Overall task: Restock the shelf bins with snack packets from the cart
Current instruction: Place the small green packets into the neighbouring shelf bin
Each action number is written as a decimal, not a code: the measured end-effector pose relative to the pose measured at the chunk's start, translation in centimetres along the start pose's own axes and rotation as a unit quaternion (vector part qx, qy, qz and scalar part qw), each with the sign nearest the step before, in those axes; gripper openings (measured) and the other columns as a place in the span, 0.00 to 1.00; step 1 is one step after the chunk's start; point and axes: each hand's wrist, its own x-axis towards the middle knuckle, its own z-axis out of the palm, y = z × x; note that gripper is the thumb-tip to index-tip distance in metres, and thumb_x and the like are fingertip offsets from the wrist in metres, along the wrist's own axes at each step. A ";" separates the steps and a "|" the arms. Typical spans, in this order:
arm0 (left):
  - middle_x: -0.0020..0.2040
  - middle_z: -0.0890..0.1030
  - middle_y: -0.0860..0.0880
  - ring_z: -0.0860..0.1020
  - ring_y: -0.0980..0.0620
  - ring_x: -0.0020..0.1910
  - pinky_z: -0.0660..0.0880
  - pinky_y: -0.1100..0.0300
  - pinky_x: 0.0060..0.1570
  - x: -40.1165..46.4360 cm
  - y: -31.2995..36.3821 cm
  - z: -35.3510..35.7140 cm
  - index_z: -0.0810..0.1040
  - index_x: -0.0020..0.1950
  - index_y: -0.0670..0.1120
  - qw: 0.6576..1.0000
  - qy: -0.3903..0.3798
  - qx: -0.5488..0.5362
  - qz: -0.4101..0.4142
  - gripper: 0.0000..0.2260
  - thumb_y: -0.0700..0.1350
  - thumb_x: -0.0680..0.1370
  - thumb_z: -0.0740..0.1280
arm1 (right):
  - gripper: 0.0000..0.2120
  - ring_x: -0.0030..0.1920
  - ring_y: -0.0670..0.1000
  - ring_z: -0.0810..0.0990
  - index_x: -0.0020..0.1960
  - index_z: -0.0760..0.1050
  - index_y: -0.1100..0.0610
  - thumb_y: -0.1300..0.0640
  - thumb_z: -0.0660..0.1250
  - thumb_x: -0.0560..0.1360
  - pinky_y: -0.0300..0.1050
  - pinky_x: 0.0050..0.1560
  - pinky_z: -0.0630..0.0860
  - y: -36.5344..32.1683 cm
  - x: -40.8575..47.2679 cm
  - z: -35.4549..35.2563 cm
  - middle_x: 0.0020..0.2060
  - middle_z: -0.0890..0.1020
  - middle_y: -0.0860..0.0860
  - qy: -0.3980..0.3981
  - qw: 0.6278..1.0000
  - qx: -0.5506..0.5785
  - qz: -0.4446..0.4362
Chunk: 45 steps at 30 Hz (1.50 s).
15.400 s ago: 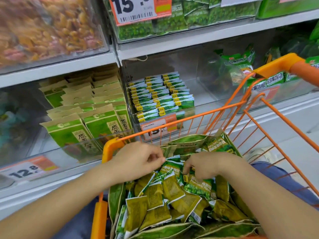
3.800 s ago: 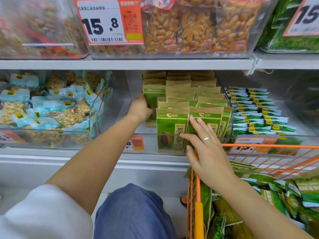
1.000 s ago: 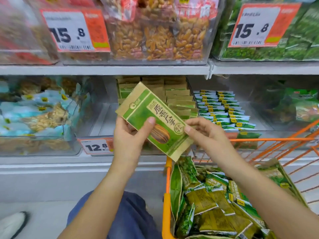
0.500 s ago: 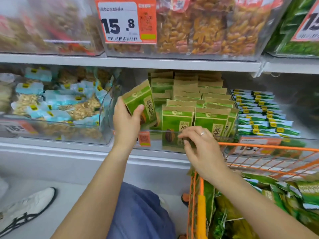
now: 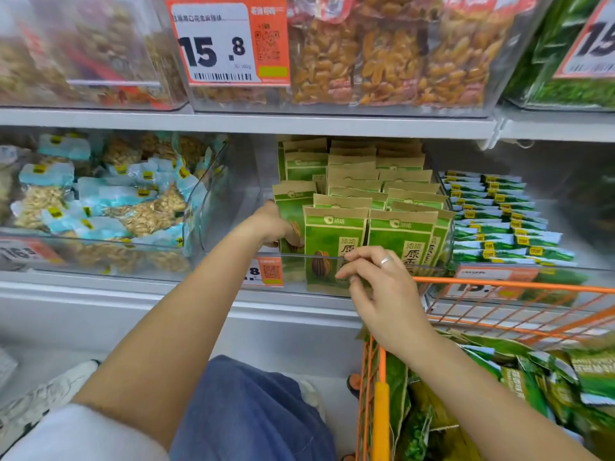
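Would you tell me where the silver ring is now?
In the head view, the silver ring sits on the right hand, right of centre, before the clear bin's front edge.
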 end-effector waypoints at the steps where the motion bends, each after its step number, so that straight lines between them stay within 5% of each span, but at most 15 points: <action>1: 0.51 0.82 0.45 0.80 0.45 0.53 0.77 0.56 0.50 -0.1 0.1 0.0 0.77 0.56 0.42 1.000 0.007 -0.003 -0.001 0.19 0.33 0.67 0.75 | 0.10 0.56 0.46 0.69 0.46 0.81 0.55 0.66 0.65 0.73 0.39 0.53 0.65 0.0 0.0 0.0 0.52 0.77 0.49 -0.002 1.000 0.000 0.000; 3: 0.51 0.83 0.45 0.80 0.45 0.52 0.78 0.54 0.53 -0.1 0.2 -0.1 0.79 0.52 0.43 0.998 0.054 -0.001 0.015 0.17 0.34 0.66 0.76 | 0.09 0.57 0.46 0.70 0.46 0.81 0.55 0.65 0.64 0.74 0.40 0.53 0.66 0.0 -0.1 0.0 0.53 0.77 0.49 -0.004 1.000 0.004 0.000; 6: 0.57 0.80 0.43 0.77 0.43 0.58 0.75 0.51 0.59 0.6 0.8 -0.8 0.75 0.62 0.42 0.986 0.152 0.034 0.059 0.26 0.37 0.66 0.78 | 0.10 0.57 0.47 0.71 0.45 0.81 0.54 0.62 0.61 0.73 0.41 0.53 0.67 0.1 -0.1 0.0 0.53 0.77 0.48 -0.003 1.000 0.002 -0.002; 10: 0.62 0.75 0.40 0.75 0.41 0.62 0.74 0.49 0.61 1.8 1.1 -0.7 0.69 0.67 0.42 0.974 0.189 0.038 0.117 0.33 0.38 0.66 0.78 | 0.11 0.58 0.46 0.70 0.45 0.81 0.53 0.60 0.60 0.73 0.41 0.54 0.67 0.1 -0.3 0.0 0.54 0.77 0.48 -0.012 1.000 0.001 -0.002; 18: 0.61 0.76 0.39 0.76 0.40 0.59 0.73 0.52 0.55 2.9 0.5 0.3 0.62 0.68 0.40 0.968 0.196 0.049 0.150 0.33 0.44 0.70 0.77 | 0.10 0.59 0.46 0.70 0.45 0.81 0.54 0.61 0.61 0.73 0.40 0.54 0.67 0.2 -0.3 0.0 0.55 0.77 0.49 -0.010 1.000 -0.005 -0.009; 24: 0.72 0.69 0.43 0.70 0.44 0.69 0.69 0.51 0.67 4.1 0.3 -0.2 0.40 0.79 0.45 0.989 0.094 -0.028 0.108 0.53 0.41 0.69 0.78 | 0.10 0.60 0.45 0.68 0.45 0.81 0.54 0.61 0.61 0.73 0.41 0.54 0.68 0.2 -0.4 0.0 0.55 0.77 0.50 -0.012 1.000 -0.005 -0.022; 29: 0.64 0.73 0.44 0.73 0.46 0.63 0.70 0.58 0.55 4.8 0.6 -0.6 0.53 0.77 0.45 0.986 0.032 -0.106 0.125 0.40 0.26 0.71 0.67 | 0.09 0.60 0.46 0.68 0.45 0.81 0.55 0.62 0.62 0.72 0.41 0.53 0.69 0.3 -0.5 -0.1 0.56 0.78 0.50 -0.013 0.999 -0.002 -0.031; 35: 0.56 0.80 0.48 0.78 0.50 0.56 0.73 0.69 0.46 4.8 -0.1 -0.8 0.74 0.65 0.41 0.989 0.003 -0.091 0.117 0.24 0.28 0.71 0.70 | 0.10 0.59 0.46 0.69 0.44 0.81 0.54 0.61 0.61 0.72 0.41 0.52 0.69 0.3 -0.5 0.1 0.55 0.77 0.50 -0.007 0.999 -0.007 -0.030; 40: 0.55 0.81 0.48 0.79 0.51 0.53 0.74 0.67 0.42 4.7 -0.2 -0.6 0.77 0.63 0.43 0.991 0.015 -0.071 0.115 0.21 0.36 0.71 0.75 | 0.10 0.60 0.46 0.68 0.44 0.81 0.54 0.61 0.61 0.72 0.41 0.52 0.68 0.3 -0.5 0.0 0.56 0.78 0.50 -0.009 0.999 -0.009 -0.029; 45: 0.58 0.82 0.45 0.79 0.46 0.59 0.76 0.49 0.60 4.1 -0.5 -1.2 0.73 0.66 0.42 0.986 -0.042 -0.131 0.092 0.25 0.30 0.71 0.72 | 0.10 0.60 0.46 0.68 0.44 0.81 0.55 0.61 0.61 0.72 0.42 0.52 0.69 0.2 -0.6 -0.1 0.56 0.78 0.50 -0.010 0.999 -0.010 -0.035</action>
